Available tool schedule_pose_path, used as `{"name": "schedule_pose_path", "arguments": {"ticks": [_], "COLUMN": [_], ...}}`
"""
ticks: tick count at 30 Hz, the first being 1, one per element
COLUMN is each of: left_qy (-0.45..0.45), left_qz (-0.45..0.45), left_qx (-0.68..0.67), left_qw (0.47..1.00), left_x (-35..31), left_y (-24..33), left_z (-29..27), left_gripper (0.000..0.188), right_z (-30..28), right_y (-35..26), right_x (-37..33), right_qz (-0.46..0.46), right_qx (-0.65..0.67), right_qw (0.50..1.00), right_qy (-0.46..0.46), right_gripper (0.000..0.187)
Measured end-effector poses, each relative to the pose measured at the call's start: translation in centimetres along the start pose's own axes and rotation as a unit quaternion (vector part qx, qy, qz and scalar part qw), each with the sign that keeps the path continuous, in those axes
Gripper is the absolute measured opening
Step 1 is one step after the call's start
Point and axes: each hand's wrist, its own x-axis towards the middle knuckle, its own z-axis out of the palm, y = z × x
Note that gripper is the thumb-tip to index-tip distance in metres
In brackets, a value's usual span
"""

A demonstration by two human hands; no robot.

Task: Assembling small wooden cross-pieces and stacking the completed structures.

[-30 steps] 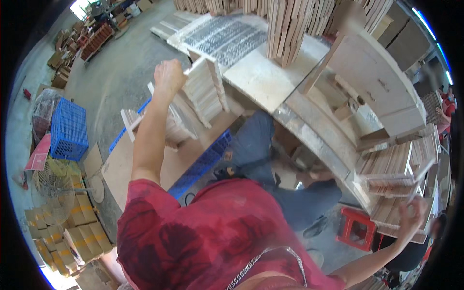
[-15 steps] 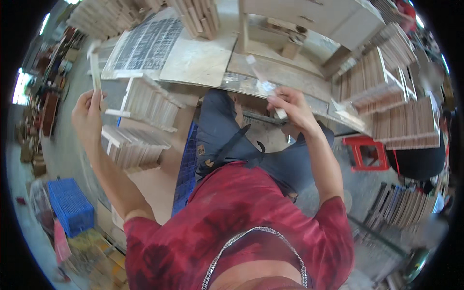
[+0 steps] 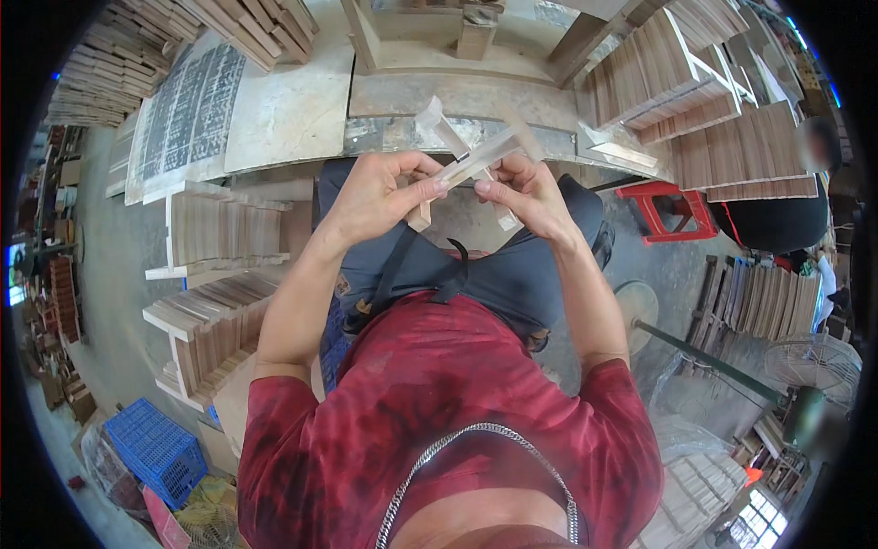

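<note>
Both hands meet in front of my chest, over my lap. My left hand (image 3: pixel 380 197) grips one pale wooden slat (image 3: pixel 462 169) that slants up to the right. My right hand (image 3: pixel 526 197) holds a second pale slat (image 3: pixel 445 128) that crosses the first, its upper end pointing up and left. The two slats touch where they cross, between my fingertips. Just beyond them lies the edge of a worn workbench (image 3: pixel 476 101).
Racks of stacked thin wooden slats (image 3: pixel 219 229) stand at my left, with more stacks (image 3: pixel 722 146) on the right. A red stool (image 3: pixel 672 210) sits right of my knees. A blue crate (image 3: pixel 155 448) is at lower left, a fan (image 3: pixel 814 361) at right.
My left hand has come in from the slat racks on the left and now meets my right hand at the centre. The two slats are now crossed between both hands.
</note>
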Motion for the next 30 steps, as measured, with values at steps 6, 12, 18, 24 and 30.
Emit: {"name": "schedule_pose_path", "arguments": {"ticks": [6, 12, 18, 24, 30], "left_qy": [-0.048, -0.049, -0.015, -0.006, 0.006], "left_qz": [-0.026, -0.031, 0.026, -0.020, -0.057], "left_qx": [-0.059, -0.067, -0.139, -0.193, -0.205], "left_qw": [0.997, 0.996, 0.990, 0.981, 0.977], "left_x": [3.1, 4.0, 4.6, 4.5, 4.4], "left_y": [-3.2, -4.4, -4.1, -4.7, -6.7], "left_z": [-0.7, -1.2, 0.1, 2.2, 2.2], "left_gripper": [0.022, 0.029, 0.032, 0.030, 0.028], "right_z": [-0.2, -0.2, -0.4, 0.0, -0.1], "right_y": [1.2, 2.9, 1.9, 0.9, 3.6], "right_x": [0.9, 2.5, 2.7, 3.2, 4.3], "right_qz": [0.006, -0.004, -0.011, 0.072, 0.119], "right_qx": [0.046, 0.069, 0.065, -0.053, -0.156], "right_qw": [0.999, 0.998, 0.998, 0.995, 0.980], "right_qy": [0.006, -0.009, -0.014, 0.051, 0.030], "right_gripper": [0.024, 0.021, 0.024, 0.032, 0.048]}}
